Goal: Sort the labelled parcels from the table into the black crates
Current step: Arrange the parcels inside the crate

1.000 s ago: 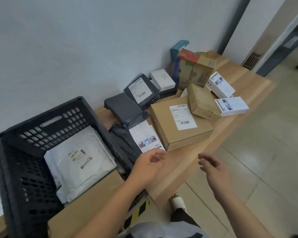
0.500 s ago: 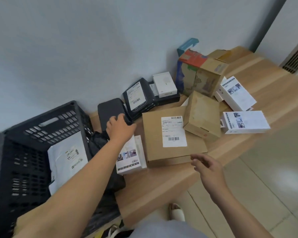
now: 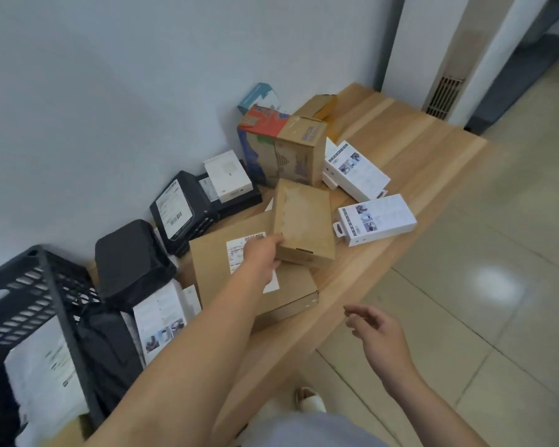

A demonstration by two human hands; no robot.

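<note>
While the table (image 3: 410,162) carries a loose heap of parcels along the wall, the crate (image 3: 50,295) at its left end already holds a white mailer (image 3: 42,375), so the sorting looks only partly done. Largest in the heap is the flat box (image 3: 220,262) with a white label, lying near the front edge. Tilted on its far right corner rests the small box (image 3: 304,221), plain brown card with no label visible on its top face, its near end raised a little.

That small box seems to be the current pick. The left hand (image 3: 262,258) reaches across the flat box and touches the small box's near left corner, fingers curled at its edge; whether they have truly closed on it I cannot tell. The right hand (image 3: 376,333) hovers off the table's front edge, fingers loosely spread, holding nothing.

Next, I judge, comes a firm grip, a lift clear of the flat box, probably a turn to find the label, then a carry left to the crate.
</note>
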